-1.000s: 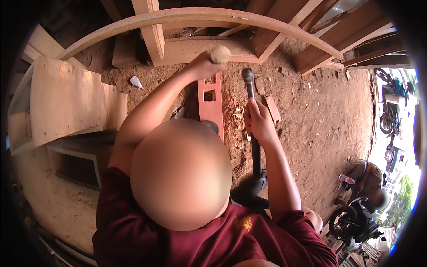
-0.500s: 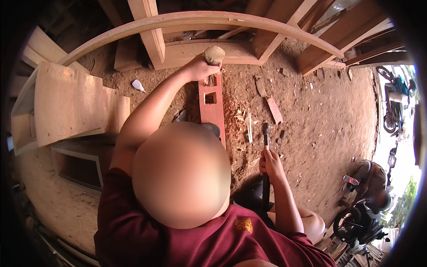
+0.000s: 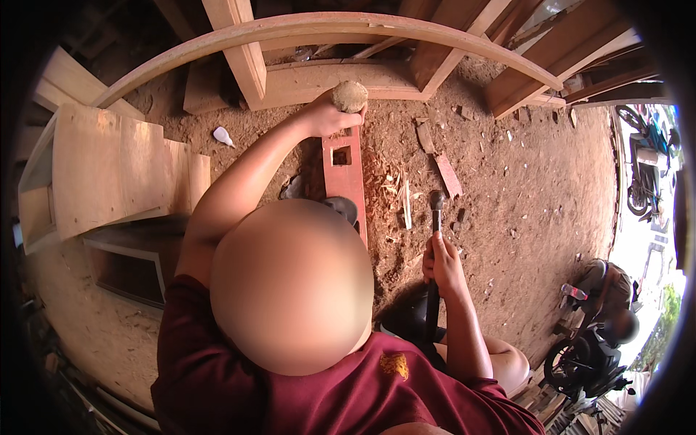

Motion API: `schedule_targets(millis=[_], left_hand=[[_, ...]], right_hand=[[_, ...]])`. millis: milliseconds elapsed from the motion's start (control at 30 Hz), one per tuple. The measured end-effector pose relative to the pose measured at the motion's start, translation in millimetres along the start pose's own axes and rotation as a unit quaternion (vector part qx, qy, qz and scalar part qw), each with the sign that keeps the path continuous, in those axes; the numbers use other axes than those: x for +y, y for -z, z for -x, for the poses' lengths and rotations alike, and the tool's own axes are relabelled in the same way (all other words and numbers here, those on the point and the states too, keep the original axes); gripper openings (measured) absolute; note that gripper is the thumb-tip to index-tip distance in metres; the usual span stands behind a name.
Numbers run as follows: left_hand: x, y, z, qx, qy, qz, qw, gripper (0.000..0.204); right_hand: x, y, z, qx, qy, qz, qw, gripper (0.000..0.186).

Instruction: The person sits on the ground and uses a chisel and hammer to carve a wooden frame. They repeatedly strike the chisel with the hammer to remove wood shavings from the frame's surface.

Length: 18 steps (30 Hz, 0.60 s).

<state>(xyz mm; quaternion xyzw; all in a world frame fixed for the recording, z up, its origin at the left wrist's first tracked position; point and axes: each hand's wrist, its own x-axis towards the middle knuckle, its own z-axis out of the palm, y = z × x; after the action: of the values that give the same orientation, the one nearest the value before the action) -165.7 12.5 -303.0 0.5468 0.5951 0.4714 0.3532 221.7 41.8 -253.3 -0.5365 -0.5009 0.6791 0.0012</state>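
Observation:
My left hand (image 3: 328, 119) is closed around a chisel, whose rounded, battered handle end (image 3: 349, 95) sticks up above my fist. Its blade is hidden below the hand. The fist is over the far part of a red-painted wooden beam (image 3: 344, 180), just beyond a square mortise (image 3: 341, 156) cut in it. To the right, my right hand (image 3: 444, 262) grips a hammer (image 3: 436, 200) by its dark handle, head pointing away from me. The hammer is apart from the chisel and the beam.
Wood chips (image 3: 404, 196) lie right of the beam, near a red offcut (image 3: 449, 176). A curved wooden frame (image 3: 326, 25) spans the far side. Wooden panels (image 3: 109, 170) stand left. A dark rounded thing (image 3: 343, 209) rests on the beam. Another person (image 3: 607, 293) crouches near a motorcycle (image 3: 591, 366) at right.
The hammer and my right hand have moved slightly farther away from me. My left hand and the chisel have shifted a little nearer along the beam.

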Motion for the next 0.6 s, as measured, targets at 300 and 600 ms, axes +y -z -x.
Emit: schedule_targets(millis=[300, 600], left_hand=[[5, -6, 1, 0.003, 0.022, -0.047, 0.999, 0.012], [-1, -13, 7, 0.017, -0.010, -0.077, 0.997, 0.021]], right_hand=[[-39, -13, 7, -0.002, 0.091, 0.015, 0.996, 0.039], [-109, -40, 22, -0.023, 0.237, 0.023, 0.971, 0.045]])
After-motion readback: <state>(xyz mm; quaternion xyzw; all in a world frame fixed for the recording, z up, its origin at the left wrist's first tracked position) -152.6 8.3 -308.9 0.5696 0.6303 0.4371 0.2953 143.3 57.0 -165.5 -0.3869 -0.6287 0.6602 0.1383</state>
